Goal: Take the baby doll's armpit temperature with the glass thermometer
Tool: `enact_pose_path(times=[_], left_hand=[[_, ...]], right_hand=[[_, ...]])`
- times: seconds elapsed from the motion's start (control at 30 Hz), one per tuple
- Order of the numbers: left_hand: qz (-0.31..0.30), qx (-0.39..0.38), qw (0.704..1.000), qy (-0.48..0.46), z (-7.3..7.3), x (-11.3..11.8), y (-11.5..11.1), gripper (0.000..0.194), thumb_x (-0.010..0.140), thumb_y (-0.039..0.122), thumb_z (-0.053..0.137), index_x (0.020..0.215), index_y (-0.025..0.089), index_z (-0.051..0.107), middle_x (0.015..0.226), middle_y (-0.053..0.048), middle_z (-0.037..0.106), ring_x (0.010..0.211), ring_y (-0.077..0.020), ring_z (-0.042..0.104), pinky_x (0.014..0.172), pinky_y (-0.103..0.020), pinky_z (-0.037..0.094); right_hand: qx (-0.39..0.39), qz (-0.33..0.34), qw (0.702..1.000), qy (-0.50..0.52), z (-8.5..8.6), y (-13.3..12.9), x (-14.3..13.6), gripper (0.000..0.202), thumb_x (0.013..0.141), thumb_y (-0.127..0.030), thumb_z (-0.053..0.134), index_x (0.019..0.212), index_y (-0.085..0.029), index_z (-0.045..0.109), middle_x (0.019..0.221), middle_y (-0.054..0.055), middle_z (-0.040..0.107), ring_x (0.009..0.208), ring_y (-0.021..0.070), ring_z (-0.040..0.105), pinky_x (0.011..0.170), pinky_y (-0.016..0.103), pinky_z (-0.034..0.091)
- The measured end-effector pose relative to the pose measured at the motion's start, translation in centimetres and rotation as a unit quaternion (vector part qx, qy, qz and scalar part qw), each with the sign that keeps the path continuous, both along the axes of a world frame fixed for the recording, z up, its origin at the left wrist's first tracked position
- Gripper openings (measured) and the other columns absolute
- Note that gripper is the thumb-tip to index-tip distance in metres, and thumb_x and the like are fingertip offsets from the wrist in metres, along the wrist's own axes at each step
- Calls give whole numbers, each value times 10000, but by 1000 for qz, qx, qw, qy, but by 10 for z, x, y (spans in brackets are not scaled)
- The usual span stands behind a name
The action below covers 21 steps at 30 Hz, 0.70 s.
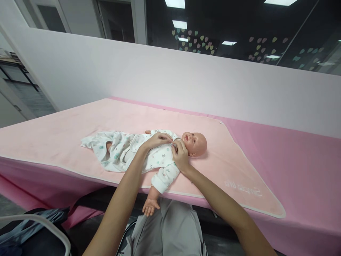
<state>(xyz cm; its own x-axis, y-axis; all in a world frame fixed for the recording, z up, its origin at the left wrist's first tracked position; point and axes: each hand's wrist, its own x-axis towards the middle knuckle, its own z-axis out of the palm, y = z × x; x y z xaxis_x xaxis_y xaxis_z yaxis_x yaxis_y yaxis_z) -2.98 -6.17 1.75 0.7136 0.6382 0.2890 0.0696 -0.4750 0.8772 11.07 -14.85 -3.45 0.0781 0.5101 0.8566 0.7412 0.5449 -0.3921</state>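
Note:
A baby doll (197, 144) lies on its back on a peach mat, its head to the right. It wears a white printed garment (161, 156), whose lower part spreads out to the left. My left hand (159, 139) is over the doll's upper chest, its fingertips pinched at the garment's neckline. Just below the doll's chin, my right hand (181, 153) has its fingers bent together on the same neckline, nearly touching the left fingertips. One doll arm (151, 202) hangs over the table's near edge.
The peach mat (138, 113) covers much of a table with a pink cloth (301, 160). A white partition (186, 85) stands behind it. At the lower left are a curved chair frame (53, 229) and dark fabric.

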Motion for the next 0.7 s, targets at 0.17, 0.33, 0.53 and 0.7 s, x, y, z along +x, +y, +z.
enact_pose_path(times=[0.17, 0.33, 0.53, 0.7], left_hand=[[-5, 5, 1000, -6, -4, 1, 5, 254, 705, 397, 669, 748, 149, 705, 923, -90, 668, 928, -214, 592, 857, -337, 439], [-6, 5, 1000, -3, -6, 1, 9, 235, 693, 377, 666, 726, 148, 704, 895, -83, 663, 904, -208, 588, 858, -345, 437], [-7, -8, 1000, 3, -6, 1, 8, 187, 665, 336, 664, 666, 153, 703, 883, -76, 648, 884, -201, 577, 849, -337, 429], [-5, -8, 1000, 9, -6, 2, 8, 157, 644, 300, 649, 631, 150, 692, 876, -72, 631, 849, -186, 564, 815, -322, 430]], right_hand=[[4, 7, 1000, -4, 1, -1, 0, 168, 903, -195, 413, 926, -199, 580, 893, 66, 615, 896, 176, 588, 817, 332, 516], [4, 7, 1000, -6, 0, 0, 0, 166, 905, -194, 418, 931, -193, 581, 899, 69, 620, 897, 177, 588, 826, 338, 510], [-1, 7, 1000, -13, 1, -1, 1, 169, 888, -189, 425, 926, -191, 589, 896, 70, 611, 879, 177, 594, 767, 314, 519], [9, 28, 999, -37, 2, -2, 2, 200, 826, -124, 445, 932, -191, 600, 935, 68, 614, 905, 171, 597, 777, 292, 521]])
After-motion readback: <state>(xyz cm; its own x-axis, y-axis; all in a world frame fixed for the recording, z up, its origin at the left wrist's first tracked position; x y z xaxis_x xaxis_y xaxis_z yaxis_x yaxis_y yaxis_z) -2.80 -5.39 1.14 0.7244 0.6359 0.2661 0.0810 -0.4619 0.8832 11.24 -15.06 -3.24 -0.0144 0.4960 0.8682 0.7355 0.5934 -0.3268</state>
